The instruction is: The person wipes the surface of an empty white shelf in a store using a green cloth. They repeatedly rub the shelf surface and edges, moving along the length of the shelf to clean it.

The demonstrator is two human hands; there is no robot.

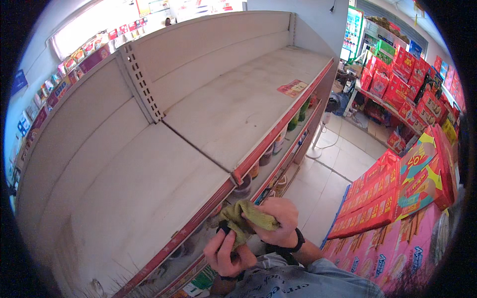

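Observation:
My right hand point(281, 219) is closed around a bunched olive-green cloth point(244, 214), in front of the shelf edge near my body. My left hand point(227, 253) grips the lower part of the same cloth, together with a small black thing point(223, 226) whose kind I cannot tell. Beyond both hands lies a dusty white metal shelf point(167, 178) in two sections, with brownish smudges and a red front rail. On its far section, close to the front edge, lies a red and yellow price card point(292, 88).
Jars point(244, 186) and other goods stand on the lower shelves. Stacked red cartons point(372, 197) and pink cartons point(380, 246) rise at my right. Beyond the tiled floor point(324, 182) a table holds many red gift boxes point(395, 85). A white stand point(315, 151) with a cable is by the shelf's end.

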